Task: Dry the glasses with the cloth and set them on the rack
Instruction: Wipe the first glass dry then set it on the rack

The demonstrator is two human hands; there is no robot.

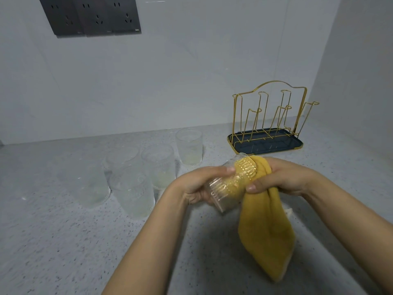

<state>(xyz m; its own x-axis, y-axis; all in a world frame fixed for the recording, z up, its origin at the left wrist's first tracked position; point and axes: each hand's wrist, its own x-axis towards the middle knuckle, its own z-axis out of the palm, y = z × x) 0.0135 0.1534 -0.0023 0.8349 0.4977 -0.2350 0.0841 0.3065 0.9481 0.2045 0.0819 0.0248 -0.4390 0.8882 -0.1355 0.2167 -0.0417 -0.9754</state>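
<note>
My left hand [202,184] grips a clear ribbed glass [221,191], tilted on its side with its mouth toward the right. A yellow cloth [265,226] is stuffed into the glass and hangs down below my right hand [282,177], which is shut on the cloth at the glass's mouth. Several more clear glasses stand upright on the counter to the left, the nearest [133,188] and one at the back [189,145]. The gold wire rack [270,116] on a dark tray [240,143] stands at the back right with nothing on its pegs.
The speckled grey counter [63,241] meets a pale wall behind and a side wall [357,81] at the right, close to the rack. Dark wall sockets [91,15] sit high at the upper left.
</note>
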